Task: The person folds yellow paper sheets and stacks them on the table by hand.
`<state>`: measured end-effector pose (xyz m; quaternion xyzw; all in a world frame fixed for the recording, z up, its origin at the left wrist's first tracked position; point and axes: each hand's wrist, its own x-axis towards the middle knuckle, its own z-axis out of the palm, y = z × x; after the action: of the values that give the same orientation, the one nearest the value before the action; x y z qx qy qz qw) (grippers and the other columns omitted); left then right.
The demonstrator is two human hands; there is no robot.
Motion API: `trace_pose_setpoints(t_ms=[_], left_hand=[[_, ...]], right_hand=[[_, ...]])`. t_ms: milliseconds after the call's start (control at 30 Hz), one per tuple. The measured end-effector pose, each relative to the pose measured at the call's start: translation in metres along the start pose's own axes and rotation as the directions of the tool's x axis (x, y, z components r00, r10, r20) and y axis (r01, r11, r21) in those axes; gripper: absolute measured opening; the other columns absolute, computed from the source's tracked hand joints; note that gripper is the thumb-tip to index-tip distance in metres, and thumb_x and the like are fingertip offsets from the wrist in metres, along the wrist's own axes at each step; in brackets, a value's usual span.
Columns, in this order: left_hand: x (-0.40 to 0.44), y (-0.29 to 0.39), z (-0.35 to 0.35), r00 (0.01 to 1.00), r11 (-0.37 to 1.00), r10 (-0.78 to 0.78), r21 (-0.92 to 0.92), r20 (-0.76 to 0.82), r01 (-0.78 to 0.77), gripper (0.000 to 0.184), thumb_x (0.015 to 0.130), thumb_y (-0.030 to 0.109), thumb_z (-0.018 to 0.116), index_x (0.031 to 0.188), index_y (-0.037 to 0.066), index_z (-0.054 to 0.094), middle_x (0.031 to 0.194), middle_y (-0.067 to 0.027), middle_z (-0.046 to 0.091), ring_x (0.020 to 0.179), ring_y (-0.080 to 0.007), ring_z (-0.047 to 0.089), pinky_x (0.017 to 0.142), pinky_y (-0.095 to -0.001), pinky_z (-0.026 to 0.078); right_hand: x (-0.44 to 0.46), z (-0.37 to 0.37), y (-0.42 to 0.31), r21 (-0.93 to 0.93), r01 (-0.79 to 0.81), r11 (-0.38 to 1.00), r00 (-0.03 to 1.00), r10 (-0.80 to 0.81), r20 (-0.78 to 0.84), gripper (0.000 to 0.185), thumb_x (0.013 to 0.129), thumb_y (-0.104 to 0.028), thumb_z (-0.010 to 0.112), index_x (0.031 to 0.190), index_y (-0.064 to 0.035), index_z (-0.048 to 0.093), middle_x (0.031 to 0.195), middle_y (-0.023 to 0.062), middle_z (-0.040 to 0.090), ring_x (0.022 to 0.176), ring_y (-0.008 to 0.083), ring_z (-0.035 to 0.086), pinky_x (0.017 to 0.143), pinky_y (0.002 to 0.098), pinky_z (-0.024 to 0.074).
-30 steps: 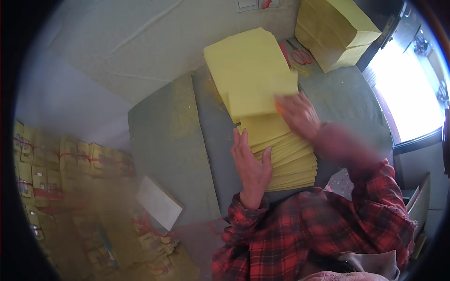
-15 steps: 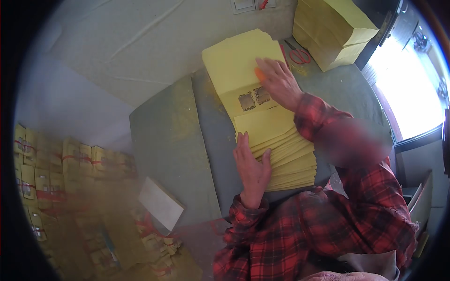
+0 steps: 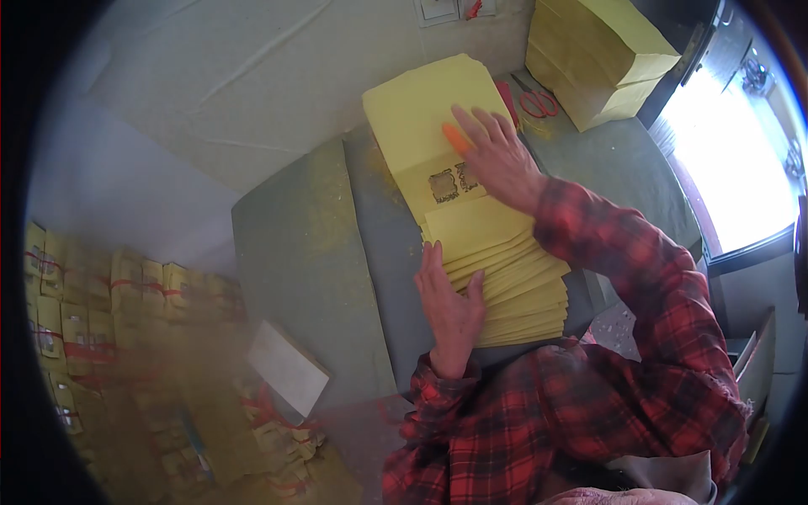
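Observation:
A stack of yellow paper sheets (image 3: 429,101) lies on the grey table, its upper part flat, with dark printed blocks (image 3: 443,186) near the middle. Towards my body the folded yellow papers (image 3: 526,295) are fanned out in overlapping layers. My right hand (image 3: 497,156) rests on the flat sheet beside the print, fingers stretched out, an orange cover (image 3: 456,139) on one finger. At the left edge of the fanned papers lies my left hand (image 3: 452,307), its fingers extended and thumb apart, touching the edge.
Red-handled scissors (image 3: 539,103) lie beyond the stack, by a tall pile of yellow paper (image 3: 581,50). A white block (image 3: 289,368) sits at the table's left corner. Several bundles tied with red bands (image 3: 139,284) are stacked at lower left. A bright window (image 3: 732,151) is at right.
My right hand has shifted slightly left and down over the sheet, now covering part of the print. The right forearm has swung lower. My left hand has barely moved.

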<state>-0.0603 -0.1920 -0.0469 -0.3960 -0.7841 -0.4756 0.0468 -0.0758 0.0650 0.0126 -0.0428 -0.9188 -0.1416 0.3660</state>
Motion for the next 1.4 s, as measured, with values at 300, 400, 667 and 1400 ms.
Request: trace_pose_setpoints(t_ms=[300, 400, 667, 1400], left_hand=[[0.003, 0.004, -0.007, 1.0, 1.0, -0.007, -0.007, -0.024, 0.007, 0.077, 0.091, 0.014, 0.077, 0.156, -0.006, 0.041, 0.157, -0.034, 0.046, 0.134, -0.0491, 0.051, 0.114, -0.0541, 0.041], [-0.001, 0.003, -0.005, 1.0, 1.0, 0.012, -0.007, -0.001, -0.012, 0.077, 0.091, 0.014, 0.077, 0.156, -0.006, 0.041, 0.156, -0.034, 0.046, 0.133, -0.049, 0.051, 0.114, -0.054, 0.041], [-0.005, 0.001, 0.0, 1.0, 1.0, -0.008, 0.001, 0.018, 0.008, 0.078, 0.09, 0.013, 0.077, 0.156, -0.006, 0.041, 0.157, -0.034, 0.045, 0.134, -0.0485, 0.051, 0.115, -0.0534, 0.041], [-0.003, 0.0, -0.005, 1.0, 0.999, -0.025, -0.021, 0.004, 0.025, 0.077, 0.09, 0.012, 0.076, 0.156, -0.006, 0.04, 0.156, -0.0335, 0.045, 0.134, -0.0487, 0.051, 0.114, -0.0545, 0.041]], right_hand=[[-0.09, -0.049, -0.023, 0.293, -0.143, 0.945, 0.786, -0.072, 0.614, 0.026, 0.091, -0.015, 0.067, 0.114, -0.0044, 0.072, 0.137, 0.0131, 0.069, 0.108, 0.0308, 0.065, 0.104, 0.0489, 0.0475], [-0.066, -0.078, -0.018, 0.371, -0.414, 0.831, 0.506, -0.128, 0.853, 0.025, 0.091, -0.018, 0.068, 0.113, -0.0064, 0.073, 0.146, 0.016, 0.063, 0.117, 0.0351, 0.063, 0.106, 0.0507, 0.0473], [-0.004, 0.023, 0.021, 0.008, 0.026, 1.0, 0.999, -0.026, -0.027, 0.043, 0.092, -0.015, 0.064, 0.133, -0.0033, 0.062, 0.162, 0.0167, 0.045, 0.135, 0.0357, 0.051, 0.113, 0.0465, 0.0427], [-0.042, -0.004, 0.0, 0.139, 0.055, 0.989, 0.998, -0.051, -0.029, 0.037, 0.089, -0.01, 0.064, 0.125, 0.0009, 0.064, 0.152, 0.0147, 0.057, 0.123, 0.0326, 0.059, 0.106, 0.0452, 0.0468]])
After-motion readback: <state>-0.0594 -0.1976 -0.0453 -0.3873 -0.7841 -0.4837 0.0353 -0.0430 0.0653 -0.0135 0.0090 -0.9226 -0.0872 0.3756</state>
